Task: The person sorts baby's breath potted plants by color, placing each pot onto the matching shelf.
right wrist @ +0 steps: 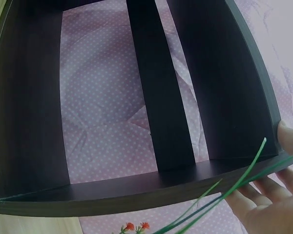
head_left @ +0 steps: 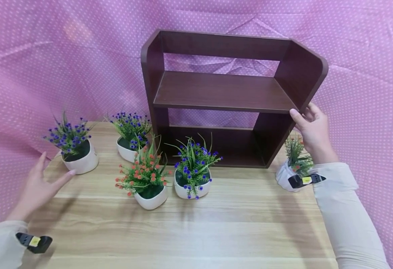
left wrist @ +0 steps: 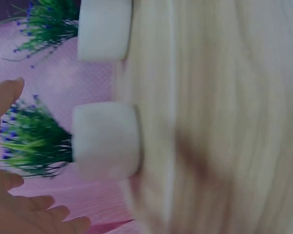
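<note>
My right hand [head_left: 315, 132] grips the right side of a dark brown two-tier wooden shelf [head_left: 223, 89]. In the right wrist view, the thumb [right wrist: 290, 139] lies on the inner side and the fingers [right wrist: 266, 190] are on the outer face. My left hand [head_left: 34, 192] is spread beside the leftmost potted plant [head_left: 82, 158], which has blue flowers and a white pot. From the left wrist view, the thumb and fingers stand apart around its foliage [left wrist: 36, 141], with nothing held. Whether any finger touches the plant, I cannot tell.
Left of the shelf stands a second blue-flowered plant [head_left: 129, 151]. In front are an orange-flowered plant [head_left: 150, 198] and another blue-flowered one [head_left: 193, 188]. A plant in a white pot [head_left: 285, 177] sits under my right wrist. Pink dotted cloth [head_left: 82, 56] hangs behind the wooden table [head_left: 216, 231].
</note>
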### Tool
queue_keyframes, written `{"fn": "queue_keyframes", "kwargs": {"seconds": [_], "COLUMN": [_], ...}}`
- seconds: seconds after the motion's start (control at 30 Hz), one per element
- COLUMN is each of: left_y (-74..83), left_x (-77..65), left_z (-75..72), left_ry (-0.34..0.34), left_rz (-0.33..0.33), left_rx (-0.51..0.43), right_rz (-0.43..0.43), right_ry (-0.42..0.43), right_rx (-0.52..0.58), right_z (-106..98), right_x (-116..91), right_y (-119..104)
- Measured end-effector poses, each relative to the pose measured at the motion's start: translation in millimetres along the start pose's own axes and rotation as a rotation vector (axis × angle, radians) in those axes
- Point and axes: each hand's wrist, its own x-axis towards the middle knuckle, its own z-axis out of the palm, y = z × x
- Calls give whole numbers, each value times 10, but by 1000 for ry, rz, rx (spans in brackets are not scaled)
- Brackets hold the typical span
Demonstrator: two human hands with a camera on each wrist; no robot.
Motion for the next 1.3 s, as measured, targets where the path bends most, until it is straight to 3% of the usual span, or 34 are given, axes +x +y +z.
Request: {"fn": "queue_keyframes", "kwargs": {"seconds": [0.1, 0.33, 0.5, 0.57, 0.73, 0.8, 1.03, 1.17, 1.23, 1.3], "left_y": [-63, -137, -173, -177, -158, -155, -181, -222, -239, -259], "left_x": [35, 89, 175, 204, 220, 206, 84, 35, 14, 0], "left_z": [108, 299, 384, 423, 505, 498, 314, 249, 254, 285], "left_ry": [40, 152, 199, 204, 274, 298, 468, 456, 404, 341], "left_rz": [-41, -258, -352, -391, -464, -469, -531, -519, -519, -523], "left_rx": [-41, -226, -337, -487, -997, -1113, -913, -950, -921, -962], "right_rz": [-6, -2, 9, 9, 2, -3, -18, -18, -15, -11], "right_ry": [30, 44, 52, 56, 56, 53, 56, 63, 59, 57], "right_rx": [15, 5, -7, -8, 11, 32, 75, 77, 77, 83], "right_z": [15, 21, 24, 24, 25, 24, 18, 25, 35, 46], "right_x": [-10, -17, -15, -16, -15, -18, -17, -11, -10, -14], "right_y": [-1, -5, -2, 1, 16, 20, 16, 11, 14, 23]}}
